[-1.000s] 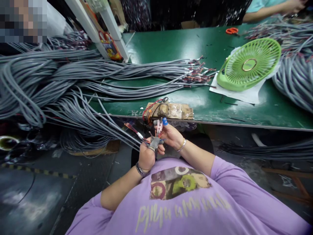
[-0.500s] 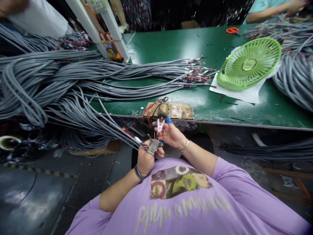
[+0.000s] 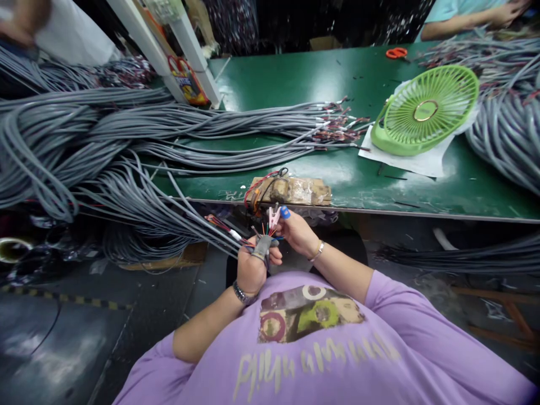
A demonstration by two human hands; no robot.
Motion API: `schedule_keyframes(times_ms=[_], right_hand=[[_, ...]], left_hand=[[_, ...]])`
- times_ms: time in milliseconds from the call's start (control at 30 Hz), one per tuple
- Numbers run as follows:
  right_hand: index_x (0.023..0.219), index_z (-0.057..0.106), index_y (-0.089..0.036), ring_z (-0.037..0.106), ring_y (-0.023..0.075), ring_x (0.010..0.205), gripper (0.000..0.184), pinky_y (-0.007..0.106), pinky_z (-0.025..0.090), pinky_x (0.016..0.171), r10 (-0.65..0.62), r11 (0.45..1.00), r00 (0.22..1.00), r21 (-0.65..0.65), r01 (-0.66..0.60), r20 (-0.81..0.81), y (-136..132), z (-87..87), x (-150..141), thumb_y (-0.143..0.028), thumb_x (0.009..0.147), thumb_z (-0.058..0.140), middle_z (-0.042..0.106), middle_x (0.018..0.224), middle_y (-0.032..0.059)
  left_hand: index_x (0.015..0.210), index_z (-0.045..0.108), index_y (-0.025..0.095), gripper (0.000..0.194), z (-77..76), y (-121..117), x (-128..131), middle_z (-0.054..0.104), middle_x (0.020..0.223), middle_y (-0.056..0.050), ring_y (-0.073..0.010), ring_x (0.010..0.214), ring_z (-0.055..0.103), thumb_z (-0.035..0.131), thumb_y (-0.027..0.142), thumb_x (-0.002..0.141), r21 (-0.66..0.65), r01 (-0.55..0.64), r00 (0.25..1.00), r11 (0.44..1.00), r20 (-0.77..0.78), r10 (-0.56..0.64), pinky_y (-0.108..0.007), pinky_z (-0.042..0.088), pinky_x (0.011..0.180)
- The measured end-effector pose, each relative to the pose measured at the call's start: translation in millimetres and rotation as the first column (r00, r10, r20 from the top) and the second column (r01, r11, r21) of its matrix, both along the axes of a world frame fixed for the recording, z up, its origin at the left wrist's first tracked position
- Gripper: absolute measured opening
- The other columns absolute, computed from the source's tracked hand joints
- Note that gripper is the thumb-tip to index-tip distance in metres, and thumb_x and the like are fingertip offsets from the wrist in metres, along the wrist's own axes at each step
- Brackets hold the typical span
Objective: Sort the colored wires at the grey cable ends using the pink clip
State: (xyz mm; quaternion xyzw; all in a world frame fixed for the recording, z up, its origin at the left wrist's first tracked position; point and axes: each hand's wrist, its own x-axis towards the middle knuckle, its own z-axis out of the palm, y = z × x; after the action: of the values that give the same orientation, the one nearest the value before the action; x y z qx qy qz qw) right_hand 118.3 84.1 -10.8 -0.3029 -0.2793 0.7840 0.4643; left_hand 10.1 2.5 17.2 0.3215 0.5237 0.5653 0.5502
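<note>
My left hand (image 3: 252, 269) is closed round the ends of several grey cables (image 3: 219, 239), its thumb wrapped in a grey cover. Thin coloured wires (image 3: 265, 229) fan out above that thumb. Close beside them, my right hand (image 3: 298, 233) pinches a pale pink clip (image 3: 274, 217) that looks like a clothes peg. A blue cover (image 3: 284, 212) sits on the right thumb. Whether the clip's jaws grip a wire is too small to tell. One cable end with a white band (image 3: 235, 234) sticks out to the left of my left hand.
Grey cable bundles (image 3: 236, 121) lie along the green table (image 3: 295, 73). A wooden block with wires (image 3: 291, 191) sits at its front edge. At right stand a green fan (image 3: 426, 111) and orange-handled scissors (image 3: 396, 53). A post (image 3: 194, 56) rises at left. Two other people work across the table.
My right thumb lifted away from the clip half a second ago and is now back against it. The left hand keeps hold of the cables, with only a slight shift.
</note>
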Motion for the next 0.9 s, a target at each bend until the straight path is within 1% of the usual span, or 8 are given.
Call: schedule_keyframes(times_ms=[67,100,233,400,700,767,800,900], right_hand=[[0.077,0.065,-0.015,0.048,0.0089,0.058,0.046,0.021,0.038,0.052,0.086,0.994,0.994,-0.062,-0.090,-0.066,1.8,2.1,-2.7,-0.060,0.071,0.068,0.060,0.068,0.0009],[0.078,0.066,-0.015,0.049,0.0095,0.059,0.045,0.021,0.039,0.053,0.100,0.990,0.991,-0.088,-0.108,-0.092,2.4,3.2,-3.9,-0.060,0.073,0.067,0.061,0.069,0.0014],[0.084,0.068,-0.016,0.050,0.0092,0.057,0.038,0.021,0.041,0.053,0.069,0.984,0.987,-0.152,-0.091,-0.144,3.5,7.0,-7.4,-0.053,0.079,0.065,0.062,0.068,0.0009],[0.082,0.068,-0.015,0.049,0.0083,0.055,0.035,0.020,0.040,0.052,0.022,0.977,0.988,-0.208,-0.053,-0.151,2.6,9.9,-9.2,-0.050,0.080,0.067,0.062,0.065,-0.0001],[0.086,0.064,-0.018,0.053,0.0110,0.061,0.048,0.021,0.044,0.053,0.079,0.956,0.986,-0.270,-0.117,-0.145,-1.7,14.0,-3.2,-0.064,0.084,0.051,0.064,0.076,0.0030],[0.086,0.064,-0.017,0.054,0.0106,0.061,0.052,0.020,0.045,0.054,0.157,0.954,0.978,-0.235,-0.185,-0.135,-0.9,13.0,3.1,-0.067,0.084,0.049,0.064,0.077,0.0038],[0.086,0.065,-0.016,0.054,0.0105,0.061,0.055,0.020,0.045,0.053,0.228,0.946,0.967,-0.211,-0.248,-0.115,-0.5,12.4,7.2,-0.068,0.083,0.048,0.064,0.077,0.0042],[0.083,0.065,-0.012,0.055,0.0109,0.059,0.058,0.022,0.047,0.053,0.460,0.880,0.888,-0.138,-0.455,0.007,0.6,12.1,20.5,-0.069,0.076,0.056,0.063,0.073,0.0051]], left_hand=[[0.073,0.060,0.015,0.032,-1.1,0.3,0.4,0.065,0.053,0.000,-0.0100,0.041,0.058,0.066,0.046,0.077,0.000,-0.004,1.000,1.000,0.004,0.004,-0.019,0.048,0.041],[0.073,0.060,0.015,0.032,-1.5,0.4,0.4,0.065,0.053,0.000,-0.0099,0.041,0.058,0.066,0.046,0.077,0.001,-0.005,1.000,1.000,0.006,0.005,-0.019,0.048,0.041],[0.072,0.060,0.015,0.033,-2.8,-0.2,-0.2,0.065,0.053,0.000,-0.0099,0.041,0.058,0.067,0.047,0.076,-0.004,-0.006,1.000,1.000,-0.002,0.006,-0.019,0.048,0.041],[0.073,0.061,0.014,0.035,-5.7,-1.7,-1.3,0.064,0.053,0.000,-0.0102,0.041,0.058,0.066,0.049,0.076,-0.017,0.024,0.999,1.000,-0.036,-0.024,-0.020,0.048,0.042],[0.073,0.062,0.015,0.032,-7.3,-8.6,-5.4,0.065,0.055,0.000,-0.0094,0.042,0.058,0.064,0.046,0.080,0.014,0.039,0.998,0.999,-0.052,-0.038,-0.019,0.049,0.043],[0.075,0.062,0.015,0.032,-9.2,-11.9,-8.3,0.065,0.055,0.000,-0.0100,0.043,0.058,0.064,0.046,0.081,0.012,0.048,0.996,0.999,-0.078,-0.047,-0.020,0.048,0.043],[0.075,0.063,0.015,0.032,-10.3,-13.5,-10.0,0.065,0.056,-0.001,-0.0103,0.044,0.059,0.063,0.046,0.081,0.013,0.056,0.994,0.998,-0.095,-0.055,-0.020,0.048,0.043],[0.073,0.063,0.015,0.033,-12.7,-17.4,-15.0,0.067,0.058,-0.002,-0.0108,0.045,0.059,0.060,0.046,0.084,0.020,0.099,0.983,0.995,-0.157,-0.094,-0.021,0.049,0.045]])
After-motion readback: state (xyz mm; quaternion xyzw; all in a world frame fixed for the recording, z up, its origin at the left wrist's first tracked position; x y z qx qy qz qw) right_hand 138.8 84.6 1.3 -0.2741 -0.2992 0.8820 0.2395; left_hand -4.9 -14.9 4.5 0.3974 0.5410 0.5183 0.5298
